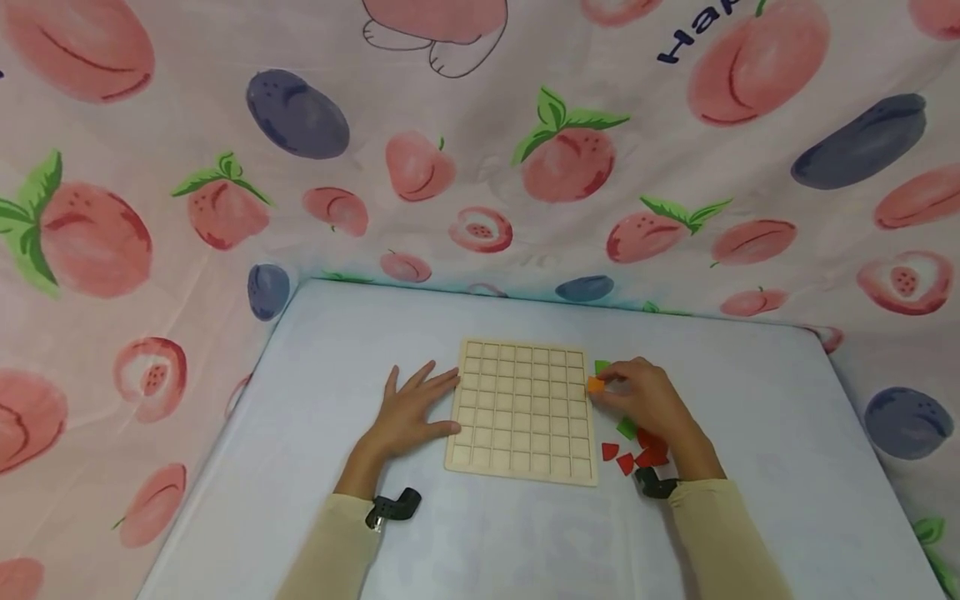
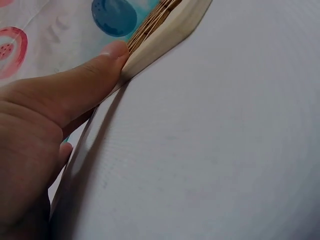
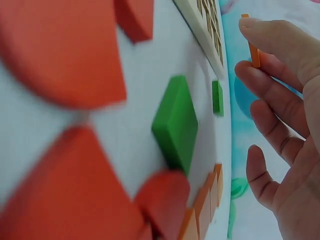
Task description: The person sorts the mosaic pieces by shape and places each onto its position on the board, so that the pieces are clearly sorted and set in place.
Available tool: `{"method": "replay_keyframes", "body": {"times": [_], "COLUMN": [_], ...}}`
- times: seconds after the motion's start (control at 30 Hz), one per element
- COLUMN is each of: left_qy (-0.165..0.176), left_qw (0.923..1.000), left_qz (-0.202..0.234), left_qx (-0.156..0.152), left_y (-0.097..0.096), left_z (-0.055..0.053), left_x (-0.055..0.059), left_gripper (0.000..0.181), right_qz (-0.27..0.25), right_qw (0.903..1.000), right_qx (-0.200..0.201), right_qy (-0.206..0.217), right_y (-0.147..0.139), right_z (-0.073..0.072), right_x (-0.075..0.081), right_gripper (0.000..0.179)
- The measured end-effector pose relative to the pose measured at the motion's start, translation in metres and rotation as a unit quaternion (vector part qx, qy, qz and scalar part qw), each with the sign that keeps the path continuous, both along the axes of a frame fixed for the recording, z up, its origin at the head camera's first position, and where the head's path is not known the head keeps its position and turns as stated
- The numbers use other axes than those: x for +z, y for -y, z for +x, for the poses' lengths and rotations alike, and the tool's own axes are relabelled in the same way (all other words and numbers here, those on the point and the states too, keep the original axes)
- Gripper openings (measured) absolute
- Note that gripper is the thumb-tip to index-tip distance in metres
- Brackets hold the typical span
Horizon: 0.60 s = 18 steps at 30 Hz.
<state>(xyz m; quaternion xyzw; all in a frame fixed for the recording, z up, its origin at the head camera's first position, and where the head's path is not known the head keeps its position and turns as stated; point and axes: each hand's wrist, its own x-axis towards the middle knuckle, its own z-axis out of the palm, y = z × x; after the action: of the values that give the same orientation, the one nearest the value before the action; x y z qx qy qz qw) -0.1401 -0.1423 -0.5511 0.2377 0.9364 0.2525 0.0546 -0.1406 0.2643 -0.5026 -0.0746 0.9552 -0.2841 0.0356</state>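
1. On the pale surface (image 1: pixel 495 533), nothing visible fastens the board or the loose pieces, so a bump could shift both
2. The gridded wooden board (image 1: pixel 522 412) lies flat between the two hands, where an uneven push could skew it
3. The left grip (image 1: pixel 411 412) is released, fingers spread, thumb touching the board's edge; too light a touch could let the board slide
4. The right grip (image 1: pixel 645 396) pinches an orange piece (image 1: pixel 596 384) between thumb and fingertips, arched above loose pieces that a low palm could drag
5. The black wrist camera (image 1: pixel 654 483) hangs close by the red pieces (image 1: pixel 626 463); a dropped wrist could scatter them
6. A green piece (image 1: pixel 626 428) lies near those reds, liable to be swept along
7. The orange piece, beside the board's right edge and held by its rim, could twist or slip should the pinch loosen
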Motion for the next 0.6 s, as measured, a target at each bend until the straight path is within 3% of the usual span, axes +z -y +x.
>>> {"method": "replay_keyframes", "body": {"times": [0.33,0.6], "left_qy": [-0.002,-0.011], "left_qw": [1.0,0.9999], "left_qz": [0.009,0.006], "left_qx": [0.004,-0.003], "left_y": [0.001,0.0], "left_z": [0.002,0.001], "left_x": [0.003,0.002], "left_gripper": [0.084,0.082], "right_qz": [-0.022,-0.055], "right_qw": [0.9966,0.9928], "right_qx": [0.056,0.096], "right_qy": [-0.057,-0.045], "right_y": [0.032,0.065], "right_z": [-0.008,-0.017], "right_x": [0.0,0.0], "right_gripper": [0.033,0.027]}}
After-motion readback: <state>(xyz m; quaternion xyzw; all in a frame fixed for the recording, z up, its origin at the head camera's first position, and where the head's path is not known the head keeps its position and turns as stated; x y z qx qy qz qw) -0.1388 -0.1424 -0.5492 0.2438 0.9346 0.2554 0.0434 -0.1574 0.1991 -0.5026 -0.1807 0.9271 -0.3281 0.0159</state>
